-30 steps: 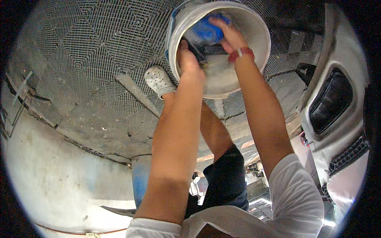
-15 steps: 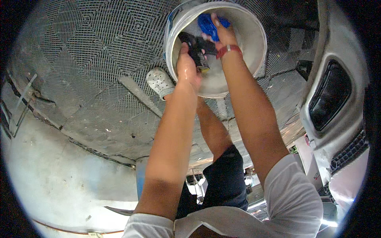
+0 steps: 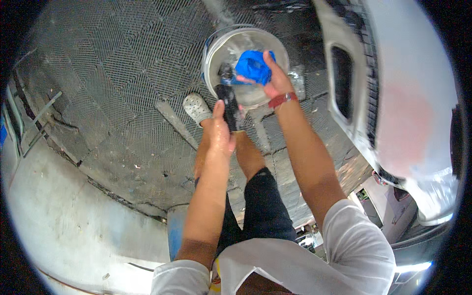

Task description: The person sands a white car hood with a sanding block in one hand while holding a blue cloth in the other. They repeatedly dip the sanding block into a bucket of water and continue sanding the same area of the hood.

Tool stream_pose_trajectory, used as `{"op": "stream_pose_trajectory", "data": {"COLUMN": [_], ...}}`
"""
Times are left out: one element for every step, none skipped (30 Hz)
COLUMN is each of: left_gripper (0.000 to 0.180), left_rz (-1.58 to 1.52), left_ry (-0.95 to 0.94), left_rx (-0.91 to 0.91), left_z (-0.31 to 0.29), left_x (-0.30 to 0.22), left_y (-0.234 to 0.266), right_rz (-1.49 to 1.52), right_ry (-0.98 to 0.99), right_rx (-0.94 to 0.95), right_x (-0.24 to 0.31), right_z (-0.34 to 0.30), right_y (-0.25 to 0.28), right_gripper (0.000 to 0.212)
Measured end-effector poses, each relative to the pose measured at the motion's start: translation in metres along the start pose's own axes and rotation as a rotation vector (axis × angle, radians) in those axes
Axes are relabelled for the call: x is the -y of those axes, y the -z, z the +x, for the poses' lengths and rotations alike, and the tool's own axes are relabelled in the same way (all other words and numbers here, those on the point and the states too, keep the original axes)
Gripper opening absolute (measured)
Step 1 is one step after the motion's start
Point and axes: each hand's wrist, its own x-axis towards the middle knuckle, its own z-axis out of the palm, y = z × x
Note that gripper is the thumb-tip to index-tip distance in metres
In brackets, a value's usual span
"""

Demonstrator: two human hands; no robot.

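Note:
My right hand grips a wet blue cloth above a white bucket that stands on the grated floor. My left hand holds a dark, wet, elongated object, perhaps a brush or a black cloth, at the bucket's near rim. A red band sits on my right wrist. Both forearms are wet and reach forward from the lower edge.
A white car's front bumper with a dark vent fills the right side. My foot in a white perforated clog stands left of the bucket on the grey grid-patterned floor. A pale concrete strip runs along the lower left.
Both hands have come up out of the bucket toward me. The blue cloth is now lifted above the rim, and the dark object has been drawn out over the near edge.

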Motion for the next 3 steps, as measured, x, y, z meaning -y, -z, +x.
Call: {"op": "stream_pose_trajectory", "data": {"left_gripper": [0.046, 0.047, 0.047], "left_rz": [0.111, 0.097, 0.082], "left_ry": [0.045, 0.038, 0.036], "left_rx": [0.007, 0.067, 0.096], "left_z": [-0.013, -0.021, -0.042], "left_x": [-0.011, -0.017, -0.011], "left_y": [0.002, 0.005, -0.009], "right_rz": [-0.028, -0.059, -0.208], "right_ry": [0.06, 0.113, 0.15], "right_rx": [-0.002, 0.005, 0.049], "right_x": [0.001, 0.0, 0.008], "right_z": [-0.03, -0.059, -0.094], "right_y": [-0.014, -0.034, -0.068], "right_gripper": [0.058, 0.06, 0.059]}}
